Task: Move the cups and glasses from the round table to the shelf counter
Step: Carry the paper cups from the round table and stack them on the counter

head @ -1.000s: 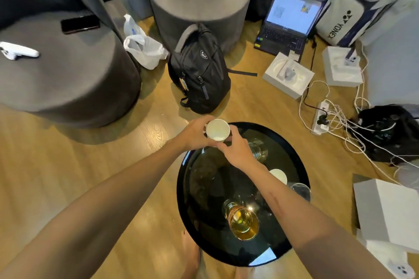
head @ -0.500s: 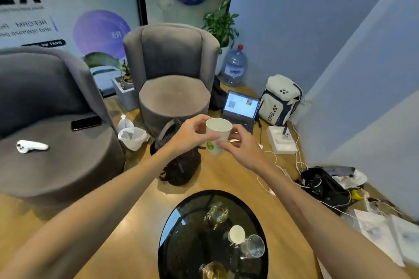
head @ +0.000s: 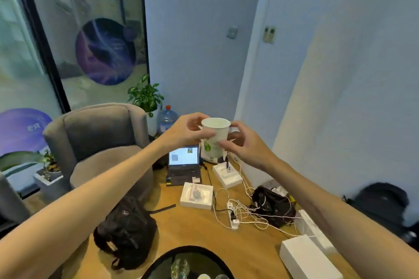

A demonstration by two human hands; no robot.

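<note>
Early in the job, by the look of it: one white paper cup (head: 215,137) lifted and in transit, none seen delivered, shelf counter nowhere in view. Held upright at chest height, out in front, between both hands. Left hand (head: 183,135) curled round the cup's left side, fingers wrapped behind the rim, thumb on the near wall. Right hand (head: 242,145) pinching the right side, thumb against the lower wall by the green leaf print, fingers curved round the back. Both grips closed on the cup, neither spread.

Inside of the cup: only the white upper wall visible past the rim; bottom hidden, so contents cannot be told. Carried level, which would suit either case.

Well below the grip and nearer the body, at the bottom edge of the view: a slice of the round black tabletop (head: 158,265), with a clear glass (head: 180,267) standing on it and the tops of two more vessels just cut off by the frame. Contents of these not readable here. So at least three items judged left to move after this one.

Further out, beyond and under the grip: open laptop (head: 184,161) on the wooden floor, white boxes, a tangle of cables, a black backpack (head: 125,231) to the lower left, a grey armchair (head: 99,142) further left.
</note>
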